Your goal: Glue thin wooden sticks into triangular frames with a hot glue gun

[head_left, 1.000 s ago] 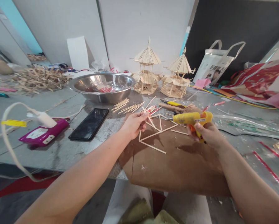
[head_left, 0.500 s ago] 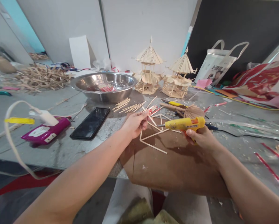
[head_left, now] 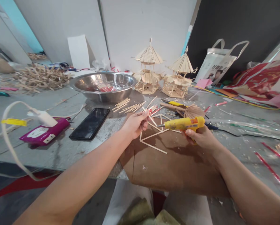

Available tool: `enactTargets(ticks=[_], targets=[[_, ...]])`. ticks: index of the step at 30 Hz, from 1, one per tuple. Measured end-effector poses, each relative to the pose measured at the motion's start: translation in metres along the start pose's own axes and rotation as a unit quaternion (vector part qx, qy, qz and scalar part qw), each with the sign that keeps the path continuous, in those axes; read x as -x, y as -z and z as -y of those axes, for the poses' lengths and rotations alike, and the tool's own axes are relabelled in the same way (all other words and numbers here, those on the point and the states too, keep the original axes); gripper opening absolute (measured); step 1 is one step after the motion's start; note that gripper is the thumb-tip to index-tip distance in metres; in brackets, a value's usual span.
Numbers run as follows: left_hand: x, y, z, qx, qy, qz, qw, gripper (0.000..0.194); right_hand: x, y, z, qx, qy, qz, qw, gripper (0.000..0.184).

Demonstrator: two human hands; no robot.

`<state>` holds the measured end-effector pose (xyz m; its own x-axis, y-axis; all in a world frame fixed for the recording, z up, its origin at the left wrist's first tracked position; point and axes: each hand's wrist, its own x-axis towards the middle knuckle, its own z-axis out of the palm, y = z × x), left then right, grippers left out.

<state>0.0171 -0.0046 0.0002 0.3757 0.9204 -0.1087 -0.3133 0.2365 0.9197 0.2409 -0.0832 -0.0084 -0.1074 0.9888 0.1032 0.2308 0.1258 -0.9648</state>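
Observation:
My left hand pinches a thin wooden stick that belongs to a frame of glued sticks resting on a brown cardboard sheet. My right hand grips a yellow hot glue gun. Its metal nozzle points left and sits close to the stick held by my left hand. A fan-shaped piece of brown sticks lies just behind the gun.
A steel bowl, a black phone, a magenta device with a white cable, loose sticks and two stick pavilions stand on the grey table. A stick pile lies far left; bags at right.
My right hand swung the glue gun leftward and lowered it, bringing the nozzle close to the stick in my left hand. My left hand stayed almost still.

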Motion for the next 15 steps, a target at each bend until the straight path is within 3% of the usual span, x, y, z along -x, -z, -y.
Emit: enactTargets(ticks=[15], targets=[[0.0017,-0.0018,-0.0015,0.019,0.009,-0.001,1.0,0.016,-0.0008,0.0012,0.001,0.015,-0.008,0.0,1.0,0.035]])
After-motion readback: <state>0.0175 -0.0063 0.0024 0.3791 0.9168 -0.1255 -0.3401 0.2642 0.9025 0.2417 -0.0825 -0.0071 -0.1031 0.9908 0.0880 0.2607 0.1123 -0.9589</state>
